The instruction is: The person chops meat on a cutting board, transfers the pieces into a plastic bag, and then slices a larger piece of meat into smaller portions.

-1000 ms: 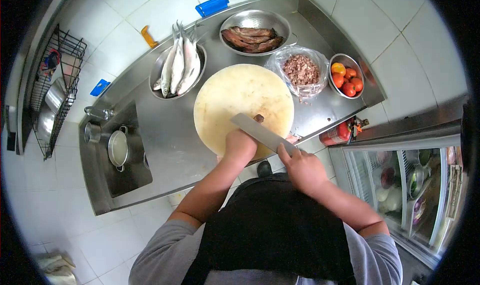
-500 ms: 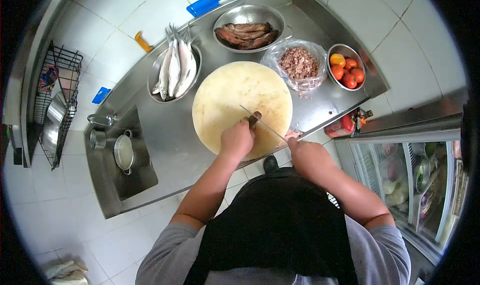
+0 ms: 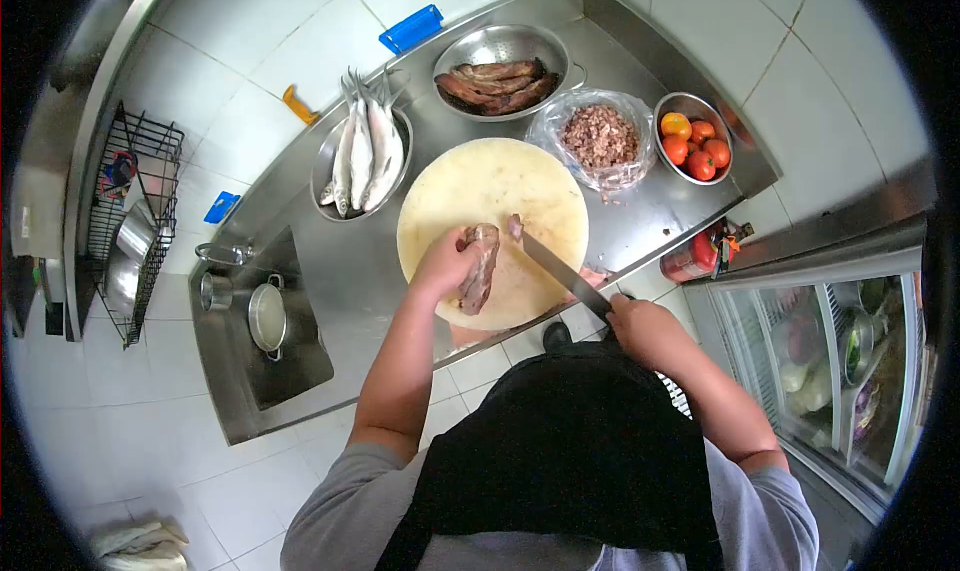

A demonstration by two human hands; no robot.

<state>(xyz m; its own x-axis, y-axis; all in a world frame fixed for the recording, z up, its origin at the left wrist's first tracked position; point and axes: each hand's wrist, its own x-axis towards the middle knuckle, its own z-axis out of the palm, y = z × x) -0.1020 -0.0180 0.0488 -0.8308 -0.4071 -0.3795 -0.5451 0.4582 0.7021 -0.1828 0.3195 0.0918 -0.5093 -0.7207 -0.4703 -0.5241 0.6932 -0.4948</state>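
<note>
A long, reddish-brown strip of meat (image 3: 481, 273) is gripped near its far end by my left hand (image 3: 444, 263), over the round cutting board (image 3: 470, 171). My right hand (image 3: 646, 331) is closed round the handle of a large knife (image 3: 562, 273). The blade lies across the board's right side, its tip pointing away to the left. Against that tip sits a small piece of meat (image 3: 515, 226), apart from the strip. Pale pinkish scraps (image 3: 466, 335) lie at the board's near edge, partly under it.
Behind the board stand a bowl of whole fish (image 3: 322, 199), a colander (image 3: 492, 43) of dark meat strips, a plastic bag (image 3: 546, 121) of chopped meat and a bowl of tomatoes (image 3: 722, 123). A sink (image 3: 310, 366) is at left, a glass-door fridge (image 3: 745, 336) at right.
My left hand has lifted the meat strip and turned it lengthwise, moving slightly left. The knife has swung lower to the right, and a small meat piece now shows at its tip.
</note>
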